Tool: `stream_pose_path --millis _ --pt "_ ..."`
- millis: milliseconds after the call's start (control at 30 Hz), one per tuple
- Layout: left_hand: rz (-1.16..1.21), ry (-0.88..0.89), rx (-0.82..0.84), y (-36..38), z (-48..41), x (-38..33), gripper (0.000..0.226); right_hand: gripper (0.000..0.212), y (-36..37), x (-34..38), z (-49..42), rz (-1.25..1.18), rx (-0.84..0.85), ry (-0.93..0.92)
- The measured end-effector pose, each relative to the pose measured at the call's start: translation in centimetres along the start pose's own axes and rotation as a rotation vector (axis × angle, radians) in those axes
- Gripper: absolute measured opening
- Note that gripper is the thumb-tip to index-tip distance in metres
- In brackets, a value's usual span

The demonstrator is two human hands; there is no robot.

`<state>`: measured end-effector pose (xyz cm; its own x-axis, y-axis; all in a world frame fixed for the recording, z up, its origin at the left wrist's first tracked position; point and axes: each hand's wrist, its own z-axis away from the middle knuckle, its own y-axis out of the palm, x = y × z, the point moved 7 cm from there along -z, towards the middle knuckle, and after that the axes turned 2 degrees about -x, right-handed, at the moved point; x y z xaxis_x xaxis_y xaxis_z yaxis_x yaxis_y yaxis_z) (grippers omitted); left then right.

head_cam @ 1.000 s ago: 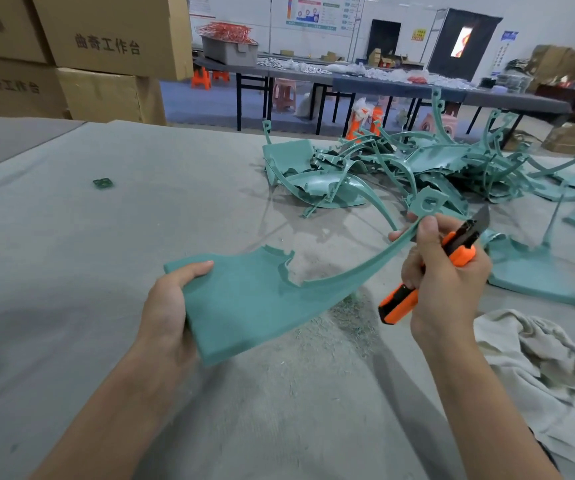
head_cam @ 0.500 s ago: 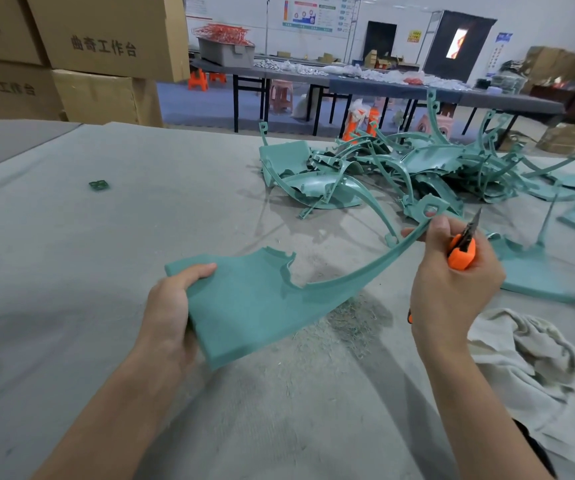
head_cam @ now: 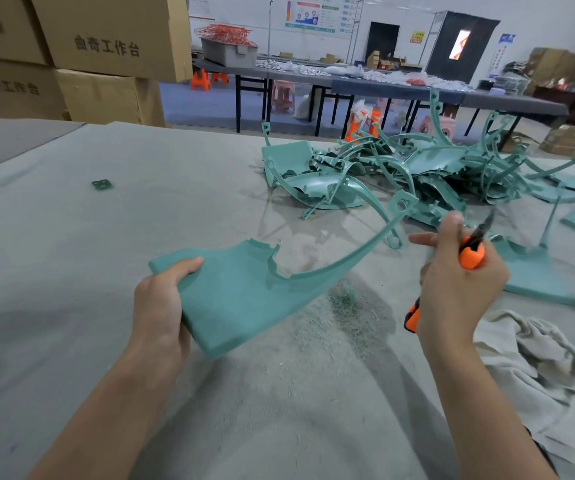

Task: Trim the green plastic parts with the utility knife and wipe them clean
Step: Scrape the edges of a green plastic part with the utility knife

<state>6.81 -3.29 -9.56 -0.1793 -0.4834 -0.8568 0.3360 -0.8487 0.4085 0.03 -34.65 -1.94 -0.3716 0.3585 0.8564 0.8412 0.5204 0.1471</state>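
Head view: the left hand [head_cam: 159,306], at 8 o'clock from the frame's centre, grips the broad flat end of a teal-green moulded plastic part [head_cam: 244,296], thumb on top and fingers curled under its edge. The part is held off the grey felt-covered table [head_cam: 71,271]. Its thin curved arm sweeps up toward 2 o'clock and ends in a small looped tab.

The right hand [head_cam: 459,289], at 3 o'clock and blurred, is wrapped around an orange and black utility knife [head_cam: 471,254]. The knife's dark tip points up toward 1 o'clock, and its orange butt shows below the palm. One finger stretches toward the part's arm, just beside it; whether they touch cannot be told. The blade sits apart from the arm.

A scatter of fine green shavings [head_cam: 348,306] lies on the table under the part. At 5 o'clock a crumpled off-white cloth [head_cam: 538,368] lies on the table by the right forearm. A tangled pile of similar green plastic parts [head_cam: 417,171] sits at 1 o'clock, and a small dark green square piece [head_cam: 101,184] lies alone at 10 o'clock. Stacked brown cardboard boxes [head_cam: 112,36] stand at 11 o'clock.
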Motion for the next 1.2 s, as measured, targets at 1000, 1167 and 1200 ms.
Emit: stream_pose_path --millis 1000,1167,1200 --pt "-0.075 0.556 0.026 0.7 2.0 -3.2 0.007 0.043 2.0 -0.9 0.4 0.673 0.255 -0.284" --pt "-0.065 0.558 0.009 0.7 1.9 -3.3 0.007 0.037 2.1 -0.5 0.3 0.612 0.261 -0.325" --pt "-0.069 0.56 0.007 0.7 1.9 -3.3 0.007 0.039 2.0 -0.3 0.4 0.591 0.254 -0.341"
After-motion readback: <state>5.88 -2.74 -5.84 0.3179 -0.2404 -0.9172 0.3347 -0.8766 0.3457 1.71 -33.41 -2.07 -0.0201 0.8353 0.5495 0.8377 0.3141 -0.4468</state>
